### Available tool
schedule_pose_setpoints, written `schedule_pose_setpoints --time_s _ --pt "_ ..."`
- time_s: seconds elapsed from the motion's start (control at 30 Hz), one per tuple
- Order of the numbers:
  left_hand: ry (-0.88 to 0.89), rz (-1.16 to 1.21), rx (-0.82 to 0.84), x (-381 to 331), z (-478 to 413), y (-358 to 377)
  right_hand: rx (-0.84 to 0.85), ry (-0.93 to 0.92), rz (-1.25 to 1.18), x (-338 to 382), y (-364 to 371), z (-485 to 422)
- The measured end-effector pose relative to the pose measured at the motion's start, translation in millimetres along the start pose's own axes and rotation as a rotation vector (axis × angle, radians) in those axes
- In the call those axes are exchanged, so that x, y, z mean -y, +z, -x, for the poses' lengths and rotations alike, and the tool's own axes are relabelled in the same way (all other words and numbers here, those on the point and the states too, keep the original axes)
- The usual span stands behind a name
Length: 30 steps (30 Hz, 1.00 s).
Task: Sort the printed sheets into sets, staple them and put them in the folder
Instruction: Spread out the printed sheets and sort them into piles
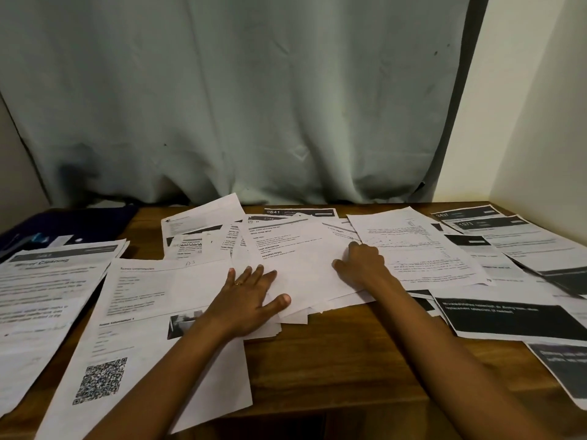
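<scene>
Printed sheets lie scattered over a wooden table (343,354). A loose pile of sheets (301,258) sits in the middle. My left hand (251,300) rests flat on the pile's near left corner, fingers spread, a ring on one finger. My right hand (362,265) presses on the pile's right side with its fingers curled down onto the paper. A sheet with a QR code (143,338) lies at the near left. A dark blue folder (66,230) lies at the far left, partly under papers. No stapler shows.
More sheets (41,300) cover the left edge. Sheets with black header bars (508,315) spread over the right side. A grey-green curtain (254,106) hangs behind the table and a pale wall (546,122) closes the right. Bare wood shows at the near centre.
</scene>
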<state>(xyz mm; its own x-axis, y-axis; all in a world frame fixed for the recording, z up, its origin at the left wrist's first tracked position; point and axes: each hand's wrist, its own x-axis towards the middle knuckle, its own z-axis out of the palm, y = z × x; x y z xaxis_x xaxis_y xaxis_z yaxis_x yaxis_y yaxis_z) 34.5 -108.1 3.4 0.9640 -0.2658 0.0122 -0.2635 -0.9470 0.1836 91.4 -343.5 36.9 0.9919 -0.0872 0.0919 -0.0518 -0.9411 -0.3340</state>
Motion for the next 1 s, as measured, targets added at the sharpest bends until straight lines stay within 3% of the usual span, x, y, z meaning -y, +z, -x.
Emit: schedule_pose_setpoints --time_s 0.13,0.3,0.53,0.7,0.87,1.0 --pt "0.007 -0.003 -0.001 -0.2 0.2 0.4 -0.110 0.002 0.011 0.8 -0.2 -1.5" --pt "0.034 0.068 -0.016 -1.3 5.5 -6.0 -0.308 -0.039 -0.263 1.9 -17.7 0.8" --pt "0.030 0.246 -0.274 4.5 39.4 -53.0 -0.503 -0.114 -0.702 15.3 -69.1 30.1" --pt "-0.035 0.328 -0.431 21.7 78.9 -82.1 -0.417 -0.076 -0.860 35.6 -73.3 56.9" --pt "-0.006 0.363 -0.562 46.2 125.8 -91.0 -0.270 -0.134 -0.847 81.6 -25.8 107.7" --pt "-0.041 0.280 -0.481 51.6 152.8 -79.1 -0.151 -0.182 -0.800 116.2 19.4 137.5"
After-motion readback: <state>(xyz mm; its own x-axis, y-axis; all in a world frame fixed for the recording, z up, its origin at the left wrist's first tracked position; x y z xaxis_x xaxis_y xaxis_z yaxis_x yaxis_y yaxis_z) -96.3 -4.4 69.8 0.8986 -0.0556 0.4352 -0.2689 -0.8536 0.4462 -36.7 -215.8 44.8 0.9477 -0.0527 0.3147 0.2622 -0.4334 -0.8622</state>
